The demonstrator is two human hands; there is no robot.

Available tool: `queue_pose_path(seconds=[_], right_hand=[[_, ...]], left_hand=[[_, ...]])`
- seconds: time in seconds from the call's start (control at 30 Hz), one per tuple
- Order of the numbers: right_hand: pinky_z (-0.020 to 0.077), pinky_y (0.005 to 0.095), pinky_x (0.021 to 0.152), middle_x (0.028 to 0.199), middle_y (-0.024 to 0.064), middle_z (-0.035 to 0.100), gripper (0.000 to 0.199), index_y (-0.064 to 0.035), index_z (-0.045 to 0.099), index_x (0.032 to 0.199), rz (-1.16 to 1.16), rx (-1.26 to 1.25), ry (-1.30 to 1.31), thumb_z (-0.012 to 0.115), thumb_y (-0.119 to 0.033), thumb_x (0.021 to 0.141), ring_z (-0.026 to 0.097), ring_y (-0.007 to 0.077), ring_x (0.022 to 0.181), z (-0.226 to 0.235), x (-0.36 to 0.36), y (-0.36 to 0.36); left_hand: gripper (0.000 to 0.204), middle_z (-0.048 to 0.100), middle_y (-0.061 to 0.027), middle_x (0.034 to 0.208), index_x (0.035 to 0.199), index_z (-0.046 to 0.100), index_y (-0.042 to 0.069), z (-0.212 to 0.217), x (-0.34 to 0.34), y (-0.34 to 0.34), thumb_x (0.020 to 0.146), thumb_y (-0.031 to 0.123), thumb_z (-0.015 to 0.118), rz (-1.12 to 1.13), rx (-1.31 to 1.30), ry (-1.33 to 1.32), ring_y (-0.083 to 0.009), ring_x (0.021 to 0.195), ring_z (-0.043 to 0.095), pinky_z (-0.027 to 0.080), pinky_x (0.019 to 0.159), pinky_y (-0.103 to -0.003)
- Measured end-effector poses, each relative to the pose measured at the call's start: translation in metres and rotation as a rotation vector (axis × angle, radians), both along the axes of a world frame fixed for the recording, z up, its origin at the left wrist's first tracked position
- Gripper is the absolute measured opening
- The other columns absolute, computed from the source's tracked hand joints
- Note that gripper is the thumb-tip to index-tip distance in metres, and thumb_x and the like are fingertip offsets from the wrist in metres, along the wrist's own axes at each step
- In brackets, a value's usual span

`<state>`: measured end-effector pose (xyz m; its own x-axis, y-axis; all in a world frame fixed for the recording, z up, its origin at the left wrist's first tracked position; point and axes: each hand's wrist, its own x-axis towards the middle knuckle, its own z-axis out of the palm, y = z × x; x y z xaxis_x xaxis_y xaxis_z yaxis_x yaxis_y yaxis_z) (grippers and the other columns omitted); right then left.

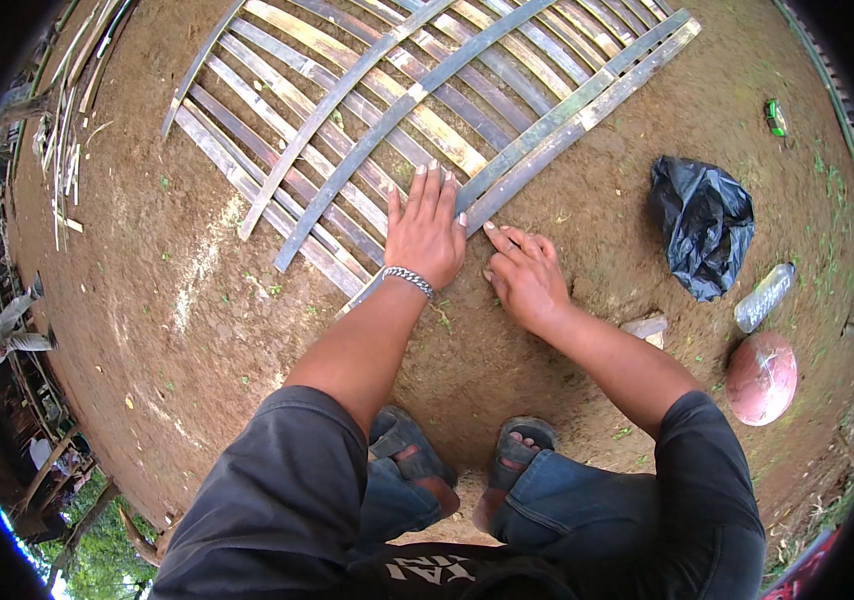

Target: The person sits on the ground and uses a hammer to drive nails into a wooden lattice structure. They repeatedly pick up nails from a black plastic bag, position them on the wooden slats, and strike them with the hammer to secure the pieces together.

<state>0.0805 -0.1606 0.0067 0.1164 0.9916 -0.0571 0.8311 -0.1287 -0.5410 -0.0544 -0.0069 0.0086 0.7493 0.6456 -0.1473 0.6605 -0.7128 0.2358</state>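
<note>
A lattice of split bamboo slats [447, 135] lies on the dirt ground in front of me, long strips crossed by several others. My left hand [425, 228], with a chain bracelet [409, 281] at the wrist, rests palm down with fingers stretched over the lattice's near corner. Just right of that corner is my right hand [527, 275]. Its fingers are curled and its index fingertip is close to the end of the outer bamboo strip [547, 150]. Whatever those curled fingers might hold is hidden.
To the right lie a black plastic bag [704, 225], a clear plastic bottle [765, 297], a pink ball [761, 378] and a small block [645, 329]. A green packet [775, 118] is farther off. Loose bamboo strips [65, 130] lie far left; another person's legs [19, 325] show at the left edge.
</note>
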Motion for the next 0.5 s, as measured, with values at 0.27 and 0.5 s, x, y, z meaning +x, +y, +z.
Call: queue_pose_path(seconds=[0.27,0.5], right_hand=[[0.0371,0.0493,0.113,0.149,0.0081,0.059,0.011,-0.0091,0.065,0.093,-0.035,0.032,0.094,0.072,-0.018,0.09,0.053,0.0288,0.137,-0.001,0.006,-0.001],[0.0363,0.0488,0.113,0.151,0.0064,0.057,0.011,-0.0095,0.066,0.094,-0.069,0.024,0.063,0.072,-0.018,0.09,0.051,0.0273,0.137,-0.001,0.001,-0.002]], left_hand=[[0.069,0.031,-0.0199,0.167,0.157,0.038,0.002,0.0,0.0,0.004,0.097,0.033,0.054,-0.012,-0.047,0.009,-0.0344,0.157,0.025,0.014,0.126,-0.06],[0.088,0.032,-0.0192,0.166,0.158,0.039,0.008,0.018,0.008,0.0,0.086,0.048,0.067,0.011,-0.02,0.049,-0.0388,0.157,0.022,0.013,0.127,-0.059]])
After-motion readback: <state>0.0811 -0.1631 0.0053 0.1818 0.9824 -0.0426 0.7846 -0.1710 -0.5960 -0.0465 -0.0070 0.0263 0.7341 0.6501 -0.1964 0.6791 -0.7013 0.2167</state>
